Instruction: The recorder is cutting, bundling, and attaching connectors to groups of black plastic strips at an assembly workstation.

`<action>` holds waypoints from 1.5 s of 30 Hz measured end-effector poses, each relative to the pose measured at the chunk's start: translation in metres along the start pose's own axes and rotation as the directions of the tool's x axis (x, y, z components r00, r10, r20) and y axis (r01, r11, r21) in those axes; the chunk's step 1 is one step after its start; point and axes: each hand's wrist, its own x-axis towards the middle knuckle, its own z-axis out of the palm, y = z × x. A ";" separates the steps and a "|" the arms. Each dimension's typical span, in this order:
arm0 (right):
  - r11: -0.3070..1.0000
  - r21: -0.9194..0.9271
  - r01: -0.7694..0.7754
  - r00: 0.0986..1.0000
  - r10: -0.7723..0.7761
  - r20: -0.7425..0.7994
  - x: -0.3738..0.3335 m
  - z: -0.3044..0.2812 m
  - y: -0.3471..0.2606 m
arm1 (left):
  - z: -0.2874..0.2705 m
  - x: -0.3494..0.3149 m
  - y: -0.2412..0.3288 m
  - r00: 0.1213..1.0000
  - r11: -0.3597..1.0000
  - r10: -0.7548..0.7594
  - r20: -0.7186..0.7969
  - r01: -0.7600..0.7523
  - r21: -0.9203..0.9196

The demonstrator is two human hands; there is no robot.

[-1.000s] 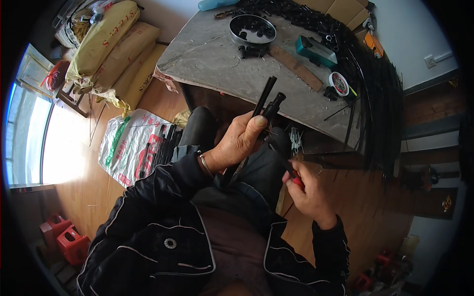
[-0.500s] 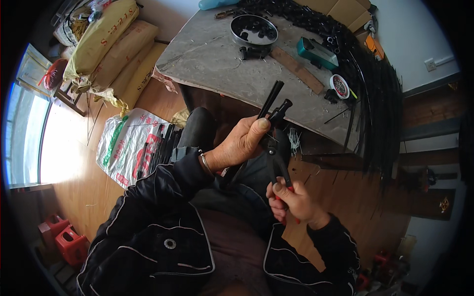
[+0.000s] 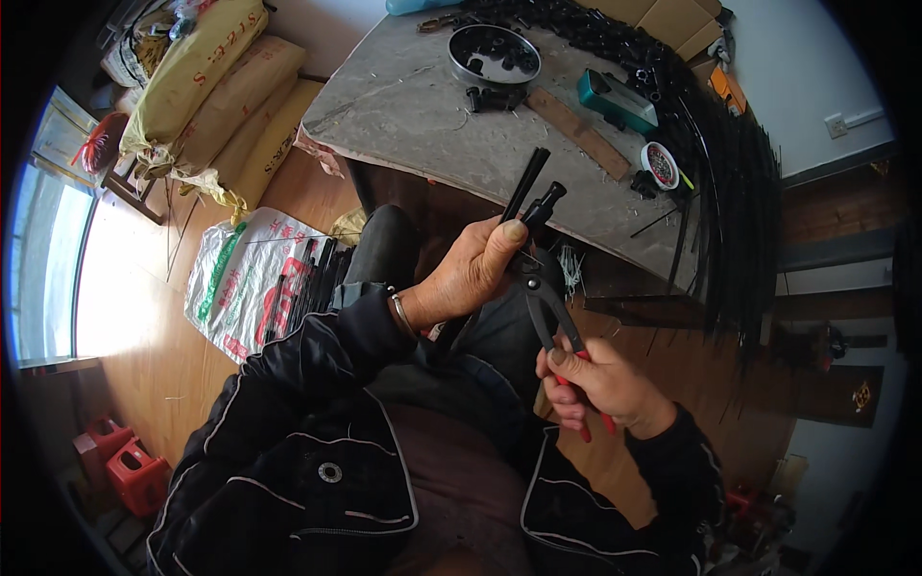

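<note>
Over my lap, my left hand (image 3: 469, 271) is closed round a bundle of thin black rods (image 3: 526, 182). A black tubular fitting (image 3: 545, 204) sticks up beside the rods, by my thumb. My right hand (image 3: 607, 382) grips the red handles of dark pincers (image 3: 551, 309), which are spread partway apart. The pincers' jaws point up toward the lower side of my left fist, near the fitting. Whether they bite on anything there is too small to tell.
The grey table (image 3: 384, 115) ahead bears a round pan (image 3: 495, 56) of black parts, a wooden strip (image 3: 578, 134), a teal box (image 3: 618, 101) and a small white bowl (image 3: 660, 166). Long black rods (image 3: 740, 211) hang over its right edge. Sacks (image 3: 240, 86) are piled at far left.
The pincers' handles have spread wider, and my right hand has moved a little right and down. My left hand has shifted slightly up with the rods and fitting.
</note>
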 end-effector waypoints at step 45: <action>0.712 -0.202 0.673 0.613 -0.689 -0.386 0.081 -0.005 0.000 | 0.026 -0.004 0.006 0.998 0.995 0.012 0.054 -0.007 -0.104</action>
